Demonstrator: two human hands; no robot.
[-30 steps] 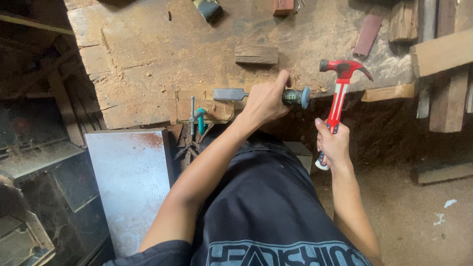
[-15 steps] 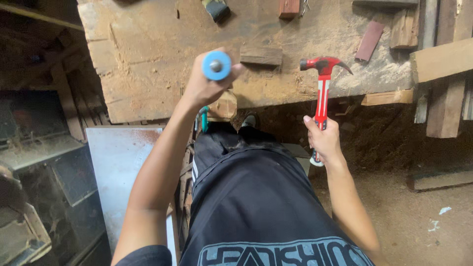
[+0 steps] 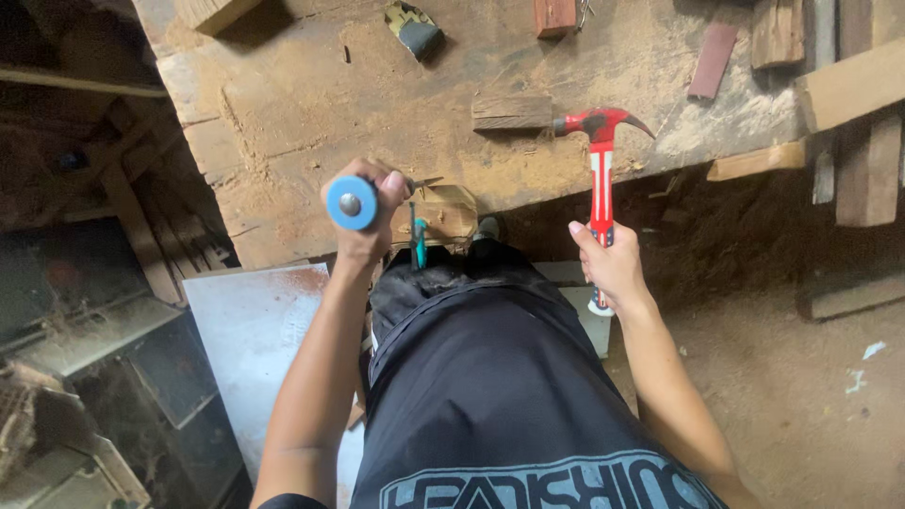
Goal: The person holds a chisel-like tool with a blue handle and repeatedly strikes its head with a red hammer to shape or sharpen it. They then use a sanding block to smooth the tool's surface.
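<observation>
Left hand (image 3: 363,212) fingers clamp an upright chisel (image 3: 352,203), butt toward camera; right hand (image 3: 608,264), at 3 o'clock, grips the hammer (image 3: 600,174), handle running 12-to-6.

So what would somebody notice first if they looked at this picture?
Probably the red hammer, held upright by its handle in the right hand just off the edge of the workbench. Next comes the bright blue round end of the tool that the left hand holds in a tight grip, pointing up at the camera. Behind both lies the dusty wooden bench top with scattered wood blocks.
</observation>
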